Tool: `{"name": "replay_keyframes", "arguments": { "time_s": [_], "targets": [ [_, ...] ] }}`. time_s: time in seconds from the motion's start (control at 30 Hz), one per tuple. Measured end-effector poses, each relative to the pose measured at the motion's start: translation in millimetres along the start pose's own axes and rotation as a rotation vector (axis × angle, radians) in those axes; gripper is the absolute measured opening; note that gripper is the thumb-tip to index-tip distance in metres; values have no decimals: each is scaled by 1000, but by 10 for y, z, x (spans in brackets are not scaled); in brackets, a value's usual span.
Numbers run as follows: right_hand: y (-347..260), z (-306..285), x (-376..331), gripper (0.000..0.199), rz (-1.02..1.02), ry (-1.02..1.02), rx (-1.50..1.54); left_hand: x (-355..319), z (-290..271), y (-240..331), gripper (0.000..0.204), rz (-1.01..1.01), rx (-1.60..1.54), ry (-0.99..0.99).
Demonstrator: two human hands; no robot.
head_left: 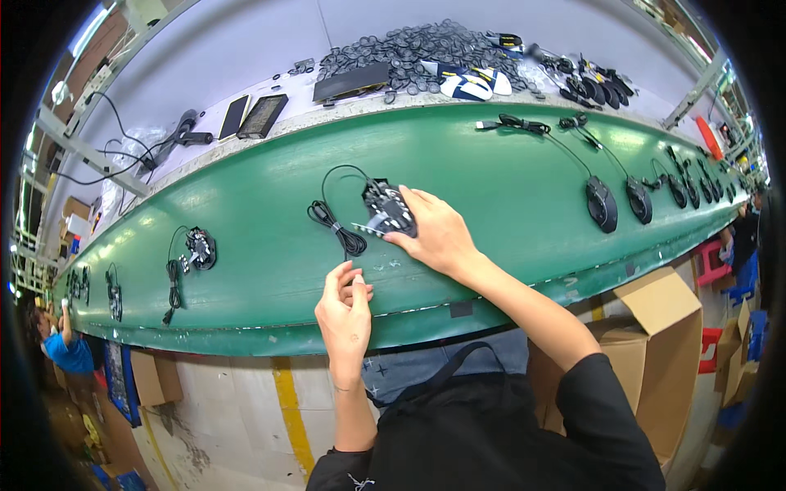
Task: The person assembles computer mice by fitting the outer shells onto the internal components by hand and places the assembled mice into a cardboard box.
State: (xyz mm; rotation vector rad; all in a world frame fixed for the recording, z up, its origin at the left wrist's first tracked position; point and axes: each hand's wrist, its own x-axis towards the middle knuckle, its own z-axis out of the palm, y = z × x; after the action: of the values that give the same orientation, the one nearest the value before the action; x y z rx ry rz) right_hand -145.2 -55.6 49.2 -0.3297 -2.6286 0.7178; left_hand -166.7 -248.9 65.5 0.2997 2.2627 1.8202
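Into a workshop lined with pale walls, with a long green belt [270, 204] running left to right and a white ledge [296, 96] along its far edge, heaped with small dark round parts [409, 53]. Right there, around the middle of the belt, between far edge and near edge: an opened black mouse [385, 204], innards showing, cord looping left to a coiled cable [336, 229] just beside it. Toward the belt's right end, closed black mice [602, 204]; toward the left end, another opened one [201, 248].

Likely light, stiff in the shell, smooth enough to slip, and probably delicate across those bare inner parts and the pale strip [368, 230] jutting out toward the near edge. Best taken by the outer sides, with fingers off the middle; cord soft, apt to drag or snag.

Now to the right hand [442, 233]: gripping the mouse's right side, thumb low, fingers up top, forearm slanting in across the near edge. And the left hand [344, 315]: palm turned inward, fingers loosely curled and pointing up, above the near edge, below the coil. Apparently nothing in the grasp; hard to tell whether touching the cable's end.
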Motion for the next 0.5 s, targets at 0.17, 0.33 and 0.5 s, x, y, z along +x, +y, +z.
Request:
{"name": "replay_keyframes", "arguments": {
  "time_s": [0.17,0.33,0.5],
  "targets": [
    [-3,-402,-223,67,-157,29,-81,-35,-33,52,26,-215,-105,-153],
    [-23,-207,-190,38,-285,-20,-140,-57,275,-18,29,-217,-215,-188],
    [-63,-529,-173,20,286,-118,866,29,384,202,54,-374,-481,-254]
  ]
}}
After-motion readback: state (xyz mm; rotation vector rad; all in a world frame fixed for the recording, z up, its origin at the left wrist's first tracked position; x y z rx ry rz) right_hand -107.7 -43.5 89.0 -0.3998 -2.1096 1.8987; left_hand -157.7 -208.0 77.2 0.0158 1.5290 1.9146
